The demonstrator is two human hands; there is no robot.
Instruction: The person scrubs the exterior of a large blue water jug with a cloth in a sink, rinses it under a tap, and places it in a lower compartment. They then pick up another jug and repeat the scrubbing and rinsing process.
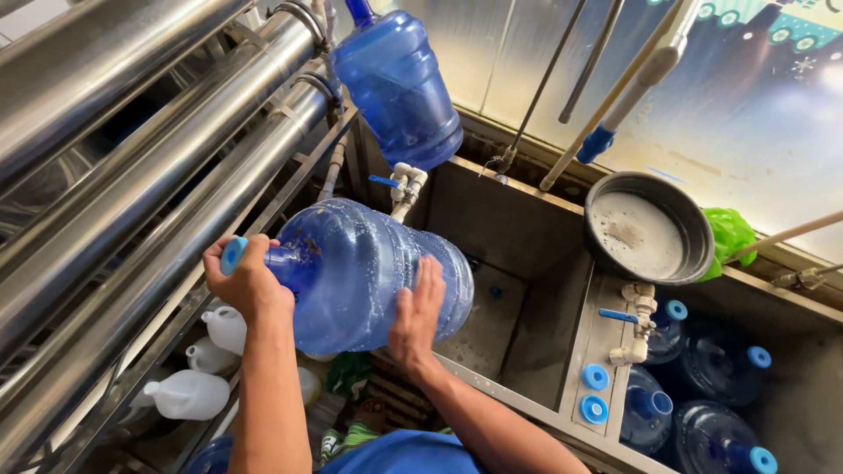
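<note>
Blue jug [369,272] above sink edge [492,386]

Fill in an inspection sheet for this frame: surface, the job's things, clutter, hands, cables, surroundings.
Surface: steel sink basin, wet, bare at the bottom.
Job's things: large blue water jug held on its side over the basin edge, droplets inside, blue cap on its neck.
Clutter: two loose blue caps on the divider ledge; round pan of foamy water; green bag.
Hands: left hand grips the jug's neck; right hand lies flat on its side.
Cables: nothing seen; only pipes and valves.
Surroundings: steel cylinders at left, an upended jug above, capped jugs at right, white bottles below.
</note>
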